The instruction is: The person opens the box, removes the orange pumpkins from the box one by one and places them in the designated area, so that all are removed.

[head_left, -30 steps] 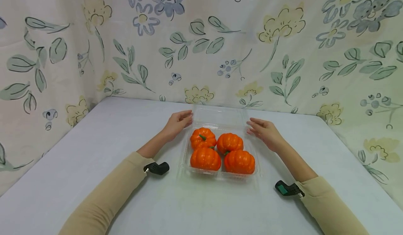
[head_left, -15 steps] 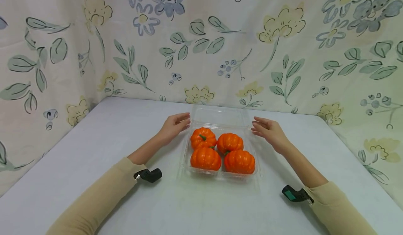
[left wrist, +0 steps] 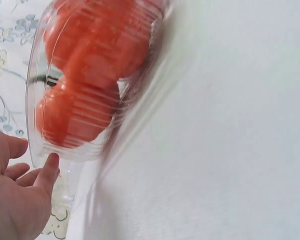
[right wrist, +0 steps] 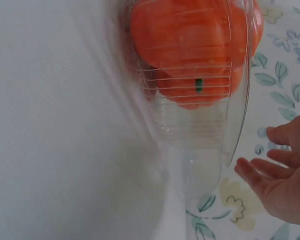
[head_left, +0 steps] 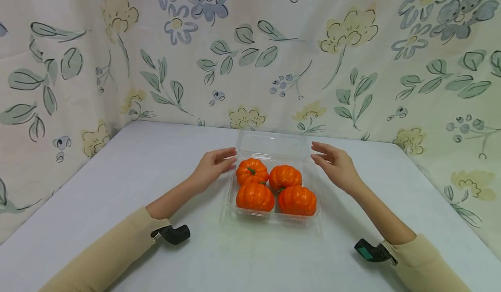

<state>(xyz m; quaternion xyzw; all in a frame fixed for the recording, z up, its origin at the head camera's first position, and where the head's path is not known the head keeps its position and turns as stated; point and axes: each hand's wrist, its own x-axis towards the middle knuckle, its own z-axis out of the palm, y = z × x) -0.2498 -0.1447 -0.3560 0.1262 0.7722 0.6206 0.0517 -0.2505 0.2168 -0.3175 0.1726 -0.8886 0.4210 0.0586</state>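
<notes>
Left hand (head_left: 211,169) drawn back, relaxed, right hand (head_left: 339,170) relaxed, clear box (head_left: 272,146), orange pumpkins (head_left: 255,197) between

On the counter (head_left: 250,257) is placed the container (head_left: 310,180), with four pumpkins (head_left: 296,201) set inside. From it, the lid (head_left: 273,145) is found at twelve o'clock, the left hand (head_left: 211,168) at ten, the right hand (head_left: 337,167) at two.

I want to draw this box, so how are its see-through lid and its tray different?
The lid is folded open at the back, while the tray sits nearer the front. The tray holds four orange pumpkins; the lid has none in it. Both look like clear plastic.
</notes>
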